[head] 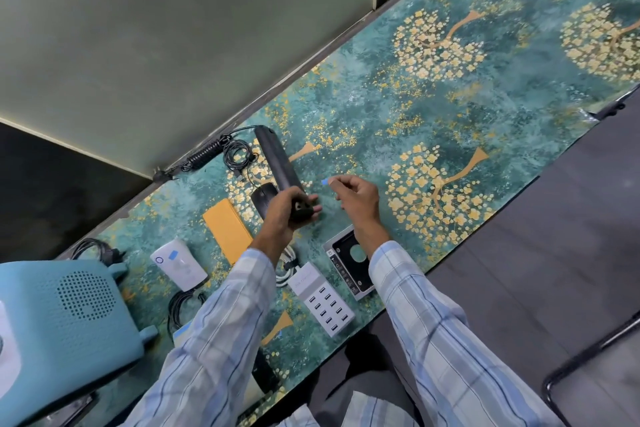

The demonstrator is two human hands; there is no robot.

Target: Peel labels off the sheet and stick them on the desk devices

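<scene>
Small blue paper label (325, 181) pinched at fingers' tips of right hand (356, 199), above mid tabletop (346, 107). Prob. feather-light, floppy, sticky-backed; best held by one corner. Left hand (287, 210) wrapped shut round near end of long black cylindrical device (277, 159), rigid, looks light enough one-handed. Count: 1 label in hand, 1 already on white router-like box (178, 263). Label sheet not seen.

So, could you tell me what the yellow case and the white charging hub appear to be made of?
The yellow case looks like matte leatherette or soft plastic: flat, no glare. The white charging hub seems hard plastic with a smooth satin finish, crisp moulded edges and rows of ports.
</scene>
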